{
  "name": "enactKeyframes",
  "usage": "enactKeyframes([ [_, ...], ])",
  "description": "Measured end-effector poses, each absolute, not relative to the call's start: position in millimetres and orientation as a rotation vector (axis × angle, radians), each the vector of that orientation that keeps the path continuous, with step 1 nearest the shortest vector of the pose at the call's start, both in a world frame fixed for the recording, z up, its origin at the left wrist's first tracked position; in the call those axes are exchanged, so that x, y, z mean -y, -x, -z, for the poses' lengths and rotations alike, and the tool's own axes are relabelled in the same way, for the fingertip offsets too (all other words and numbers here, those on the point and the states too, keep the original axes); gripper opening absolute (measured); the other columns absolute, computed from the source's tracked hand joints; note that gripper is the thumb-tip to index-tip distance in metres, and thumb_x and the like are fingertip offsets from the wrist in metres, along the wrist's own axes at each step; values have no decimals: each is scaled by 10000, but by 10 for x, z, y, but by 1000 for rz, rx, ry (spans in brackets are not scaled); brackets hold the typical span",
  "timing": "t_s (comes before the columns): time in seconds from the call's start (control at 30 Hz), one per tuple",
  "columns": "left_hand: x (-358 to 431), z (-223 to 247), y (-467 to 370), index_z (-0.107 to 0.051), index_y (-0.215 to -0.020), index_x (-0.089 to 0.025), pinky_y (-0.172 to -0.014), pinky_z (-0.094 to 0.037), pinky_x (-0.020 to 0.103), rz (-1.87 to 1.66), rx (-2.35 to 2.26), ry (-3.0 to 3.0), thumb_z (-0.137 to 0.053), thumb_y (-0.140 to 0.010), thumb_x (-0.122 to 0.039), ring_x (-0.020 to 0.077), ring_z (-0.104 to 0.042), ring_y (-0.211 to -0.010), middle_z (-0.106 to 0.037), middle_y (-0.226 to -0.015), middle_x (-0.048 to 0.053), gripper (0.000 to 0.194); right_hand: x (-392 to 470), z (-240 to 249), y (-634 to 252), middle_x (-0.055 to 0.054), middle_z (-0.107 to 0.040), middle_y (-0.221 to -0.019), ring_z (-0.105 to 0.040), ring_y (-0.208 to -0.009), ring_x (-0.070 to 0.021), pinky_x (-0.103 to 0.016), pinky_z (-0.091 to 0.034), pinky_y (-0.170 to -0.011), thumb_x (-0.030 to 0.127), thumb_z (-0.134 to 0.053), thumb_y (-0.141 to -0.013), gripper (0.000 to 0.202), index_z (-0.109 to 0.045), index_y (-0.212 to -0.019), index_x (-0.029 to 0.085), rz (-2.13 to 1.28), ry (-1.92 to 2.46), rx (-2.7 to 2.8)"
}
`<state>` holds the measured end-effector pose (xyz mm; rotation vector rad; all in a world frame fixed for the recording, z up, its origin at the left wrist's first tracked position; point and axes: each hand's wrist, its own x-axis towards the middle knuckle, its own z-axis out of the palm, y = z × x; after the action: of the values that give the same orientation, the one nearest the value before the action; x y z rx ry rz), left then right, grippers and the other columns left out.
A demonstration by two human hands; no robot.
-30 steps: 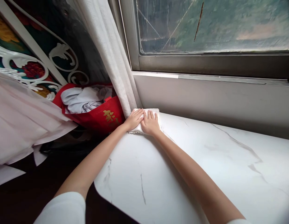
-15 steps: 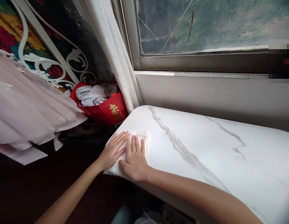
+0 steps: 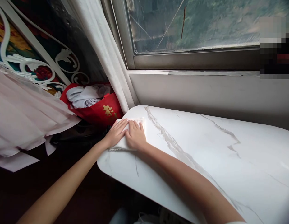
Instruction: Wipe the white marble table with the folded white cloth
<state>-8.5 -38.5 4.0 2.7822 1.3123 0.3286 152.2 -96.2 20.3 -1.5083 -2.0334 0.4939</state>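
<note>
A white cloth (image 3: pixel 122 144) with a fuzzy edge lies spread on the white marble-patterned table (image 3: pixel 205 146), near its far left corner. My left hand (image 3: pixel 115 134) rests flat on the left part of the cloth, fingers stretched out. Beside it, my right hand (image 3: pixel 136 135) presses flat on the cloth's right part, fingers extended and slightly spread. The thumbs are close together. Both hands cover much of the cloth, and neither grips it.
Beyond the table stand a low wall and a window (image 3: pixel 195 59). A white curtain (image 3: pixel 100 46) hangs by the corner. To the left are a red bag (image 3: pixel 98 110) with pale fabric inside, pink fabric (image 3: pixel 30 109) and a white scrolled metal frame (image 3: pixel 39 37).
Both hands have slid the cloth away from the table's near edge toward the window side, uncovering the near left corner. The view has shifted slightly.
</note>
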Motion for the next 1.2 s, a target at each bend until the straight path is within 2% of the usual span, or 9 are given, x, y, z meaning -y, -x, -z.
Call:
enactKeyframes([
  [0.07, 38, -45, -111, -343, -1403, -104, -1128, -136, 428, -301, -1324, -2785, -218, -930, -298, 199, -239, -1375, -319, -1475, 113, 526, 658, -151, -1630, -144, -318, -1479, -216, -1379, -228, -424, -53, -1134, 280, -219, -940, 556, -291, -1416, 1, -366, 1570, 2032],
  [0.27, -697, -66, -765, -357, -1394, -135, -1131, -124, 407, -270, -1314, -2802, -280, -915, -259, 180, -235, -1375, -323, -1479, 78, 500, 21, -56, -2059, -130, -309, -1485, -214, -1377, -215, -405, -73, -1122, 279, -201, -946, 549, -291, -1420, 18, -183, 1763, 1986],
  [0.6, -984, -80, -1107, -368, -1384, -121, -1125, -124, 400, -275, -1255, -2807, -297, -915, -220, 184, -248, -1370, -327, -1476, 89, 485, -149, -91, -2261, -126, -294, -1492, -201, -1381, -203, -398, -53, -1120, 295, -169, -959, 547, -292, -1423, 34, -172, 1887, 1892],
  [0.8, -704, -93, -1069, -345, -1396, -110, -1127, -118, 396, -267, -1306, -2813, -273, -928, -226, 183, -236, -1374, -303, -1486, 100, 487, 33, -82, -2265, -121, -296, -1493, -204, -1382, -214, -399, -65, -1122, 303, -189, -963, 539, -303, -1422, 43, -145, 1859, 1941],
  [0.97, -180, -56, -958, -327, -1405, -112, -1130, -114, 420, -308, -1308, -2862, -247, -933, -229, 205, -224, -1379, -307, -1483, 109, 492, 465, -72, -2283, -119, -284, -1497, -188, -1389, -207, -407, -65, -1127, 329, -189, -969, 545, -289, -1431, 57, -132, 1786, 2034],
  [1.2, 998, -60, -732, -292, -1432, -128, -1133, -117, 465, -411, -1242, -2856, -194, -951, -274, 222, -201, -1387, -304, -1483, 115, 512, 1534, -182, -2270, -66, -144, -1538, -49, -1414, -164, -424, -40, -1148, 421, -55, -975, 594, -187, -1463, 109, -449, 1668, 2175],
])
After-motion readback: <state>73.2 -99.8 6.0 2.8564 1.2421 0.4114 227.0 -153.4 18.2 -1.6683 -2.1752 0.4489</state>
